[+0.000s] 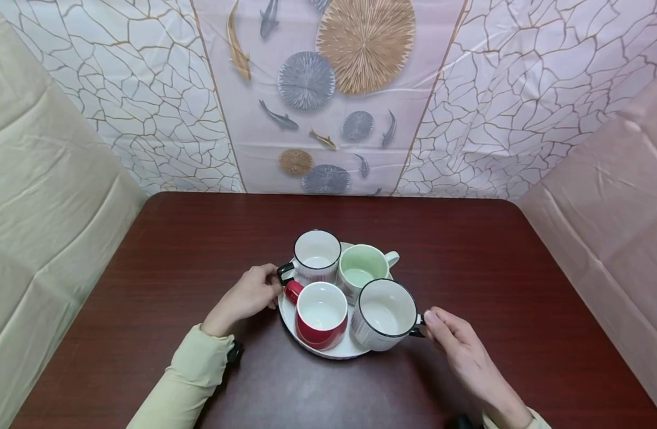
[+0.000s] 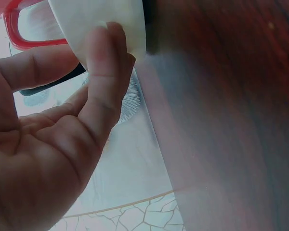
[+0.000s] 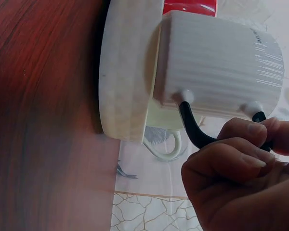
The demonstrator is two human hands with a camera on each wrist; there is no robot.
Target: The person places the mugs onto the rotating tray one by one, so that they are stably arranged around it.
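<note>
A round white plate (image 1: pixel 343 350) carries several mugs. My left hand (image 1: pixel 251 293) is at its left edge, fingers (image 2: pixel 104 67) bent against the outer wall, pinching the rim. Close to those fingertips are the black handle of a white mug (image 1: pixel 317 253) and the red handle of a red mug (image 1: pixel 321 333). With my right hand (image 1: pixel 462 345) I grip the black handle (image 3: pixel 195 130) of another black-rimmed white mug (image 3: pixel 216 62), at the plate's right front. Whether its base touches the plate cannot be told. A pale green mug (image 1: pixel 360 268) stands behind it.
The dark reddish-brown table (image 1: pixel 199 238) extends all around the plate. Behind it hangs a patterned cloth (image 1: pixel 317 119), and pale padded panels (image 1: pixel 49 196) close in the left and right sides.
</note>
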